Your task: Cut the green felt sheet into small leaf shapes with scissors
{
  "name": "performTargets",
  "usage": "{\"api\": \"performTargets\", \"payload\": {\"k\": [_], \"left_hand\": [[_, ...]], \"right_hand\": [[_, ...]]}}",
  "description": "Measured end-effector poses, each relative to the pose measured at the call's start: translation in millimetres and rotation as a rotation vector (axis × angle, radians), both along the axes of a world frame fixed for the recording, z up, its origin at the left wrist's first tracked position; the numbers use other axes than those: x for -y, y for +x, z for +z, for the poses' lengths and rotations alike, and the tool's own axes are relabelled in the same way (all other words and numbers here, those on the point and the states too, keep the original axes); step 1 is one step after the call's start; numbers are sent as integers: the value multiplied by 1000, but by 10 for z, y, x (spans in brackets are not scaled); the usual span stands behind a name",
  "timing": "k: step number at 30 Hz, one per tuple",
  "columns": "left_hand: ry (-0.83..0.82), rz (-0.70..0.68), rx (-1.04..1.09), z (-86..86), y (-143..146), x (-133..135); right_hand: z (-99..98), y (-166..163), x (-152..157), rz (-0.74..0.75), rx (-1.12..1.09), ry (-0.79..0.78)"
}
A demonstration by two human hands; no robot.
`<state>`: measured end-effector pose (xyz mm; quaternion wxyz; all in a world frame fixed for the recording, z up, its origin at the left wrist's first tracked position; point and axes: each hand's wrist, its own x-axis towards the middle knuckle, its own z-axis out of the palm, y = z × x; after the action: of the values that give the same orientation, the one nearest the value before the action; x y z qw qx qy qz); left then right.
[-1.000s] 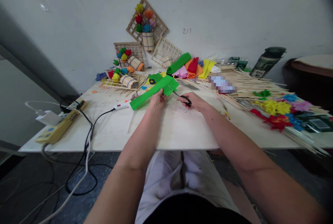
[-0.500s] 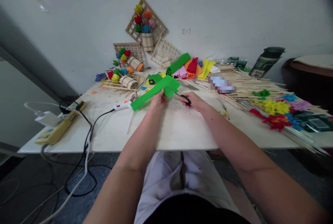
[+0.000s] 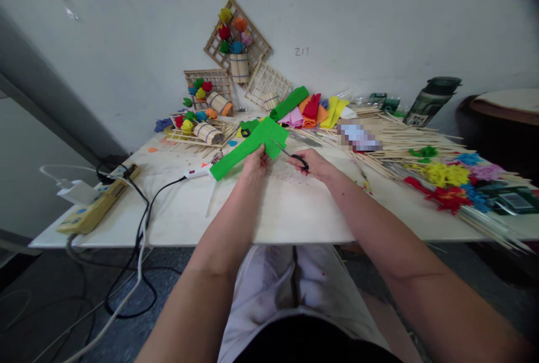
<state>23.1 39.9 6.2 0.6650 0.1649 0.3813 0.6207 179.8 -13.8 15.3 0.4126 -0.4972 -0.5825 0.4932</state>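
Cutting bright green felt strip [image 3: 246, 150], long, folded, scissors [image 3: 290, 155] at its end

Bare forearms [image 3: 219, 250], white trousers [image 3: 269, 281], black shirt hem [image 3: 311, 343].

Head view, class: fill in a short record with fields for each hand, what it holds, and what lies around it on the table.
Left hand: grips the green sheet at its lower edge
Right hand: holds the scissors by their black handles, blades reaching the sheet
Table: pale top, both forearms stretched over it
Right side: wooden sticks in a heap, paper flowers on top
Back: folded coloured sheets; lattice frames against the wall
Left side: yellow power strip with cables
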Motion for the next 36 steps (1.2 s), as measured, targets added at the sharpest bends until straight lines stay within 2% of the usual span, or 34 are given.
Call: {"api": "performTargets", "payload": {"k": [13, 21, 36], "left_hand": [[15, 88, 9, -57, -19, -73], [58, 34, -49, -134, 10, -88], [64, -28, -133, -116, 53, -34]], "right_hand": [[-29, 3, -24, 8, 2, -63], [-100, 33, -72, -22, -8, -84], [-113, 26, -79, -29, -30, -61]]}}
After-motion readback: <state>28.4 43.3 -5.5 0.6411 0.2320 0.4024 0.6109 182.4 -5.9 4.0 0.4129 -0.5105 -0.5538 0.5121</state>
